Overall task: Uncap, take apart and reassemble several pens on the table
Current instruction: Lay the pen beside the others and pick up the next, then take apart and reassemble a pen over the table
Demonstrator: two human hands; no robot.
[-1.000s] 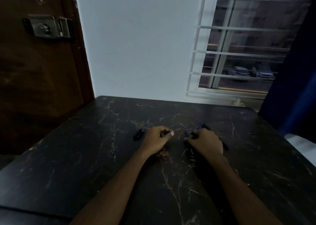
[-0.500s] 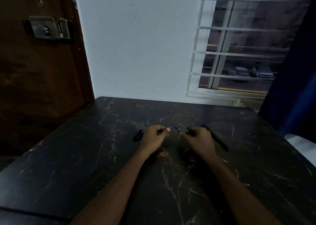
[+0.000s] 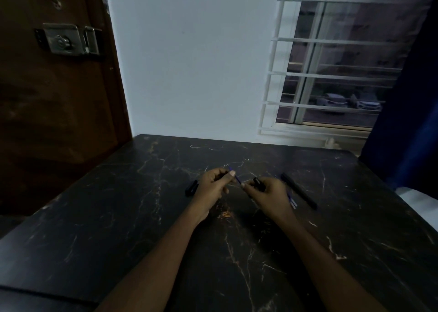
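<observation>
Above the middle of the dark marble table (image 3: 118, 217), my left hand (image 3: 213, 186) pinches a small dark pen part, mostly hidden by its fingers. My right hand (image 3: 267, 195) pinches a thin blue refill (image 3: 235, 177) that slants up towards the left thumb, and it also holds a black pen barrel (image 3: 259, 183). A black cap (image 3: 191, 188) lies on the table just left of my left hand. A whole black pen (image 3: 298, 191) lies right of my right hand. Thin blue refills (image 3: 292, 200) lie partly hidden under that hand.
A white wall and a barred window (image 3: 331, 75) stand behind the table's far edge. A brown door with a metal lock (image 3: 64, 39) is at the left. A dark blue curtain (image 3: 407, 98) hangs at the right.
My right hand has lifted off the pens lying on the table and now holds a blue refill and a black barrel up close to my left hand.
</observation>
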